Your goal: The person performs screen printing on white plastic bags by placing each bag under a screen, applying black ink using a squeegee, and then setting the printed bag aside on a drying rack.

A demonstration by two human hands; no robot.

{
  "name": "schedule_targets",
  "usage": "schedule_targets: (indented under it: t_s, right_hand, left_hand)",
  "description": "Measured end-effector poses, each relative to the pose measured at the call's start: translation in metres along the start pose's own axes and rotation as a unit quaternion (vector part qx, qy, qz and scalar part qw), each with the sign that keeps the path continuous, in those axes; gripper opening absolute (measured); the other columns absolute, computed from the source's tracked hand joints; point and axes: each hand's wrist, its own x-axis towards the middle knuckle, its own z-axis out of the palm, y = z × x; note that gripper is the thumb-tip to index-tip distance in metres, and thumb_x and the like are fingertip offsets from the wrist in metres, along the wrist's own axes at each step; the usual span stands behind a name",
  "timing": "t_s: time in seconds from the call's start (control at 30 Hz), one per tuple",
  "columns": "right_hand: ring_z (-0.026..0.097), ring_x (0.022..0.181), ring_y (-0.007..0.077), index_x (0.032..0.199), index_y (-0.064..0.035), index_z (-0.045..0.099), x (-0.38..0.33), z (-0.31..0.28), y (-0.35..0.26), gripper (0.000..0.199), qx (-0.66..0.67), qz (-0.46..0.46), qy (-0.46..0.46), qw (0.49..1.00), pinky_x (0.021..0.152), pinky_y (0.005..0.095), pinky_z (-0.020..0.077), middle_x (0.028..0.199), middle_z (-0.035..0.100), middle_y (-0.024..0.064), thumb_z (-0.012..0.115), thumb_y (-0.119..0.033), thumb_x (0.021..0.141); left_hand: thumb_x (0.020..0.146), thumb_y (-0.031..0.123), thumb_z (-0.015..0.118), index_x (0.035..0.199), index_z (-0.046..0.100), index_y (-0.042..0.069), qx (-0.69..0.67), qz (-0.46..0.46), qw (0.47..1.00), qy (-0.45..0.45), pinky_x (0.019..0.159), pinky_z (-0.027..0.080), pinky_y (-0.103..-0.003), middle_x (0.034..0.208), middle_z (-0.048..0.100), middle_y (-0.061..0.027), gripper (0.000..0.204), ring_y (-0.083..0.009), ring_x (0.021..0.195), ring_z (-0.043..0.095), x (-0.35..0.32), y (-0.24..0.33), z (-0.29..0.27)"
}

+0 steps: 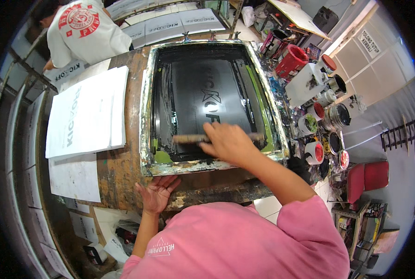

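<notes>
A screen-printing frame (145, 116) lies on the worktable, its mesh spread with black ink and edged with green strips. My right hand (228, 142) is closed over the top of a long squeegee (189, 138), which lies crosswise on the near part of the mesh. Dark lettering shows through the mesh beyond that hand. Below the frame's near left corner, at the table edge, my left hand (156, 193) is palm up with its fingers spread, holding nothing. Whether its fingertips touch the frame cannot be made out.
A stack of printed white sheets (89, 111) lies left on the wooden table (119, 172). Ink tubs and cans crowd the right side, among them a red bucket (292, 60). Clamps (212, 36) line the frame's far edge. Another person (84, 30) handles a sheet by racks at far left.
</notes>
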Motion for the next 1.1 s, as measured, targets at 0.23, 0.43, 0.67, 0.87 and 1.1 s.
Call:
schedule_targets:
  t_s: [0.23,0.43,0.67,0.87,1.1]
  right_hand:
    - [0.058,0.092,0.0297,0.100,-0.0077,0.061,-0.020,-0.092,-0.049,0.034,-0.120,-0.048,0.193,0.973,0.096,0.0488,0.0421,0.091,0.059,0.0111,0.071,-0.037,0.085]
    - [0.065,0.075,0.0312,0.078,-0.0077,0.065,0.044,-0.161,-0.032,0.034,-0.162,-0.073,0.384,0.906,0.082,0.0491,0.0418,0.076,0.066,0.0134,0.063,-0.041,0.086]
    - [0.061,0.063,0.0287,0.073,-0.0008,0.062,0.075,-0.204,-0.043,0.038,-0.108,-0.049,0.322,0.939,0.064,0.0437,0.0476,0.067,0.062,0.0152,0.053,-0.034,0.089]
    - [0.054,0.047,0.0211,0.067,0.0011,0.064,0.088,-0.239,-0.052,0.041,-0.012,0.021,0.298,0.954,0.051,0.0384,0.0474,0.053,0.057,0.0101,0.051,-0.033,0.086]
    - [0.053,0.049,0.0191,0.068,0.0006,0.065,0.100,-0.237,-0.061,0.043,-0.062,0.028,0.338,0.939,0.048,0.0375,0.0430,0.052,0.054,0.0094,0.050,-0.035,0.086]
  left_hand:
    - [0.081,0.089,0.044,0.153,0.041,0.012,-0.083,0.058,0.981,-0.164,0.113,0.033,-0.068,0.155,0.042,-0.0208,0.106,-0.0420,0.138,0.048,0.027,0.060,0.083]
    - [0.086,0.077,0.055,0.159,0.031,0.012,0.287,0.171,0.937,-0.107,0.118,0.019,-0.067,0.164,0.029,-0.0180,0.100,-0.0501,0.149,0.024,0.091,0.097,0.133]
    - [0.087,0.081,0.047,0.161,0.027,0.014,0.928,0.018,0.328,0.175,0.111,-0.007,-0.077,0.166,0.010,-0.0269,0.102,-0.0479,0.154,0.002,0.076,0.014,0.057]
    - [0.081,0.086,0.049,0.156,0.032,0.001,0.912,0.027,0.382,0.148,0.113,-0.009,-0.075,0.163,0.024,-0.0281,0.115,-0.0486,0.154,0.007,0.087,0.010,0.065]
    - [0.087,0.030,0.080,0.139,0.055,-0.007,0.791,0.269,0.530,0.144,0.088,0.054,-0.042,0.123,0.066,-0.0266,0.068,-0.0331,0.106,0.068,0.140,0.057,0.124]
